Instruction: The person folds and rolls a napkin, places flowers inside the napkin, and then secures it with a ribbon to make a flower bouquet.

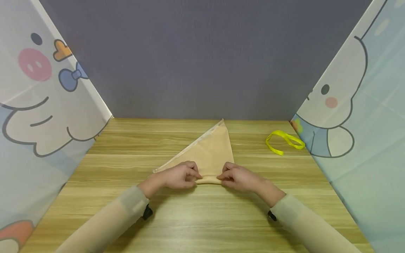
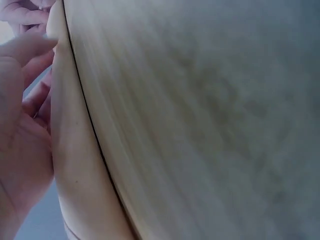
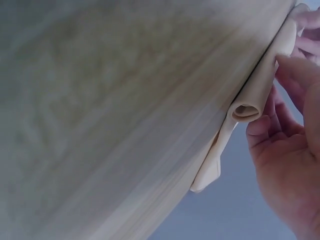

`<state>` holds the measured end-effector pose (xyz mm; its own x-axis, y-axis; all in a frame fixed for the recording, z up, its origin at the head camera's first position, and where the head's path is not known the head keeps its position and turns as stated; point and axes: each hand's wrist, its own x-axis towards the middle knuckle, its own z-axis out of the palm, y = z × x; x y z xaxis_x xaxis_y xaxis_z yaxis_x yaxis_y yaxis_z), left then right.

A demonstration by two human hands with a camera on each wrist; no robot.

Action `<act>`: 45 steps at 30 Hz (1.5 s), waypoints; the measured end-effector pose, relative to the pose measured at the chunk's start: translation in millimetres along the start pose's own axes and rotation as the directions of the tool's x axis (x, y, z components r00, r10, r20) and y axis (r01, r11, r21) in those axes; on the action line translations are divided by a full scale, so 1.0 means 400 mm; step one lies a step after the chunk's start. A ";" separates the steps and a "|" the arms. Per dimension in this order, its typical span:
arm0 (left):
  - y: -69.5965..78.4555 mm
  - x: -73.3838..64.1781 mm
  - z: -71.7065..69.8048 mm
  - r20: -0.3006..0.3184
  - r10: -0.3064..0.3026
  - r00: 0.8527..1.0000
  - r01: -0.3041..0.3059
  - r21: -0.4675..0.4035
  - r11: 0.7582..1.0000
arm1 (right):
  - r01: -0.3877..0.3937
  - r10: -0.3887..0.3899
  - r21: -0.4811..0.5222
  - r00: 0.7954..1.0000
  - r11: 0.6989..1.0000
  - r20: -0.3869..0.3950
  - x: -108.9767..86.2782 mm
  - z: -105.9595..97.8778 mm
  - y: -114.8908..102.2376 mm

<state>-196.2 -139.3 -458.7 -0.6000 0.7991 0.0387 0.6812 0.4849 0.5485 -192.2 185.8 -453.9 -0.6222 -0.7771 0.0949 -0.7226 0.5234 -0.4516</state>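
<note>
A beige cloth [image 1: 210, 151] lies on the wooden table, its far part flat and tapering to a point at the back. Its near edge is wound into a narrow roll [image 1: 209, 180]. At the left part of this roll, my left hand [image 1: 178, 175] grips with thumb and bent fingers. My right hand [image 1: 242, 178] pinches the right end the same way. Seen from the right wrist, the roll [image 3: 260, 87] shows a hollow open end, with the right hand [image 3: 285, 165] beside it. In the left wrist view the left hand [image 2: 25, 145] lies along the cloth [image 2: 75, 150].
A looped yellow ribbon [image 1: 284, 135] lies at the back right of the wooden table [image 1: 202, 218]. A grey wall [image 1: 202, 59] stands behind the table. Panels with cartoon animals flank it at the left [image 1: 63, 116] and right [image 1: 370, 175].
</note>
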 end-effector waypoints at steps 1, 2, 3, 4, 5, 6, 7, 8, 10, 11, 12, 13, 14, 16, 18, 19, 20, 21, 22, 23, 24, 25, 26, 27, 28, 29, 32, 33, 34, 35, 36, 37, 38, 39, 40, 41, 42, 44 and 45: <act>0.002 -0.002 0.001 0.017 -0.015 1.000 0.016 -0.032 0.999 | -0.004 0.004 0.007 1.000 1.000 0.009 -0.002 -0.001 0.001; 0.004 -0.003 0.002 0.029 -0.030 0.999 0.032 -0.054 0.998 | -0.007 0.006 0.013 1.000 1.000 0.016 -0.004 -0.002 0.002; 0.006 -0.003 0.003 0.040 -0.041 0.998 0.044 -0.072 0.996 | -0.007 0.007 0.016 1.000 1.000 0.021 -0.007 -0.004 0.003; 0.009 -0.004 0.003 0.045 -0.046 0.998 0.049 -0.086 0.995 | -0.007 0.007 0.021 1.000 1.000 0.025 -0.008 -0.005 0.005; 0.011 -0.004 0.004 0.049 -0.052 0.997 0.056 -0.101 0.993 | -0.014 0.013 0.025 0.999 1.000 0.029 -0.010 -0.007 0.006; 0.014 -0.005 0.004 0.048 -0.052 0.998 0.056 -0.105 0.993 | -0.012 0.011 0.029 0.999 1.000 0.030 -0.012 -0.008 0.008; 0.015 -0.005 0.004 0.044 -0.048 0.998 0.052 -0.104 0.993 | -0.012 0.011 0.032 1.000 0.999 0.028 -0.013 -0.010 0.009; 0.015 -0.005 0.004 0.036 -0.037 0.999 0.040 -0.097 0.995 | -0.012 0.012 0.036 1.000 0.999 0.026 -0.013 -0.011 0.009; 0.014 -0.006 0.004 0.027 -0.024 0.999 0.027 -0.090 0.996 | -0.013 0.012 0.040 1.000 0.999 0.025 -0.014 -0.012 0.010; 0.013 -0.006 0.003 0.024 -0.019 1.000 0.021 -0.087 0.996 | -0.010 0.009 0.037 1.000 0.999 0.022 -0.014 -0.013 0.010; 0.012 -0.006 0.003 0.020 -0.014 1.000 0.015 -0.082 0.997 | -0.003 0.003 0.033 1.000 0.999 0.019 -0.014 -0.013 0.010; 0.009 -0.005 0.003 0.016 -0.008 1.000 0.009 -0.079 0.997 | 0.002 -0.003 0.027 1.000 1.000 0.016 -0.014 -0.013 0.010; 0.007 -0.005 0.003 0.014 -0.006 1.000 0.007 -0.078 0.997 | 0.008 -0.008 0.021 1.000 1.000 0.012 -0.013 -0.013 0.011; 0.004 -0.005 0.002 0.010 -0.010 1.000 0.011 -0.084 0.996 | 0.018 -0.018 0.008 1.000 1.000 0.003 -0.012 -0.012 0.014; 0.001 -0.004 0.001 0.000 -0.010 1.000 0.010 -0.091 0.996 | 0.024 -0.024 -0.004 1.000 1.000 -0.006 -0.010 -0.012 0.016; 0.000 -0.004 -0.001 -0.003 -0.018 1.000 0.018 -0.098 0.995 | 0.026 -0.026 -0.009 1.000 1.000 -0.010 -0.009 -0.012 0.018; -0.001 -0.004 -0.002 -0.007 -0.027 1.000 0.026 -0.102 0.994 | 0.030 -0.030 -0.017 0.999 0.999 -0.014 -0.008 -0.012 0.020; -0.002 -0.004 -0.003 -0.011 -0.037 0.999 0.036 -0.106 0.994 | 0.034 -0.035 -0.024 0.999 0.999 -0.018 -0.007 -0.013 0.021; -0.003 -0.004 -0.004 -0.014 -0.050 0.999 0.049 -0.108 0.993 | 0.037 -0.037 -0.029 0.999 0.999 -0.021 -0.006 -0.013 0.023; -0.004 -0.005 -0.005 -0.016 -0.064 0.998 0.062 -0.109 0.992 | 0.039 -0.040 -0.033 0.999 0.999 -0.024 -0.004 -0.014 0.024; -0.006 -0.005 -0.006 -0.017 -0.078 0.997 0.076 -0.114 0.991 | 0.041 -0.042 -0.037 0.999 0.998 -0.026 -0.003 -0.014 0.025; -0.007 -0.005 -0.006 -0.016 -0.099 0.995 0.096 -0.128 0.987 | 0.040 -0.041 -0.042 0.999 0.998 -0.028 -0.002 -0.015 0.026; -0.008 -0.005 -0.007 -0.017 -0.109 0.994 0.106 -0.141 0.984 | 0.035 -0.037 -0.047 0.999 0.998 -0.029 0.000 -0.016 0.026; -0.010 -0.005 -0.008 -0.017 -0.116 0.993 0.112 -0.155 0.981 | 0.024 -0.025 -0.046 0.999 0.999 -0.031 0.001 -0.017 0.026; -0.011 -0.005 -0.008 -0.017 -0.124 0.992 0.120 -0.172 0.978 | 0.008 -0.009 -0.043 0.999 0.999 -0.030 0.002 -0.017 0.025; -0.012 -0.005 -0.009 -0.018 -0.127 0.992 0.122 -0.192 0.974 | -0.007 0.006 -0.039 1.000 0.999 -0.028 0.004 -0.018 0.024; -0.015 -0.004 -0.010 -0.022 -0.122 0.992 0.113 -0.228 0.967 | -0.040 0.039 -0.030 0.999 0.999 -0.026 0.005 -0.020 0.021; -0.016 -0.004 -0.010 -0.025 -0.120 0.992 0.111 -0.227 0.968 | -0.043 0.042 -0.028 0.999 0.999 -0.027 0.005 -0.021 0.020; -0.017 -0.004 -0.011 -0.030 -0.119 0.992 0.109 -0.221 0.969 | -0.040 0.040 -0.031 0.999 0.999 -0.027 0.005 -0.021 0.020; -0.017 -0.004 -0.012 -0.037 -0.109 0.993 0.099 -0.208 0.973 | -0.032 0.031 -0.035 0.999 0.999 -0.029 0.005 -0.021 0.019; -0.019 -0.003 -0.012 -0.043 -0.099 0.994 0.089 -0.192 0.977 | -0.023 0.022 -0.043 0.999 0.999 -0.032 0.004 -0.021 0.019; -0.020 -0.003 -0.012 -0.048 -0.090 0.995 0.081 -0.173 0.982 | -0.014 0.012 -0.049 0.999 0.999 -0.033 0.004 -0.021 0.019; -0.021 -0.004 -0.013 -0.052 -0.078 0.996 0.070 -0.151 0.986 | -0.002 0.001 -0.057 0.999 0.998 -0.034 0.004 -0.021 0.019; -0.022 -0.003 -0.013 -0.056 -0.063 0.996 0.056 -0.125 0.991 | 0.010 -0.012 -0.069 0.999 0.998 -0.035 0.004 -0.020 0.019; -0.022 -0.003 -0.014 -0.058 -0.046 0.997 0.040 -0.100 0.994 | 0.020 -0.023 -0.082 0.999 0.996 -0.036 0.004 -0.019 0.019; -0.022 -0.004 -0.015 -0.058 -0.032 0.998 0.027 -0.081 0.996 | 0.031 -0.035 -0.094 0.999 0.995 -0.037 0.004 -0.017 0.020; -0.022 -0.004 -0.015 -0.057 -0.022 0.998 0.019 -0.066 0.998 | 0.043 -0.047 -0.108 0.998 0.993 -0.038 0.005 -0.016 0.020; -0.020 -0.005 -0.015 -0.055 -0.002 0.998 -0.001 -0.042 0.999 | 0.063 -0.070 -0.141 0.997 0.988 -0.044 0.006 -0.013 0.020; -0.019 -0.007 -0.015 -0.055 0.006 0.998 -0.008 -0.034 0.999 | 0.071 -0.079 -0.158 0.996 0.985 -0.048 0.006 -0.012 0.020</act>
<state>-202.3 -147.3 -457.9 -0.6181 0.7812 0.0882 0.6715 0.4662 0.5759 -200.8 189.8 -453.0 -0.5766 -0.7984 0.1733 -0.8033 0.5154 -0.2983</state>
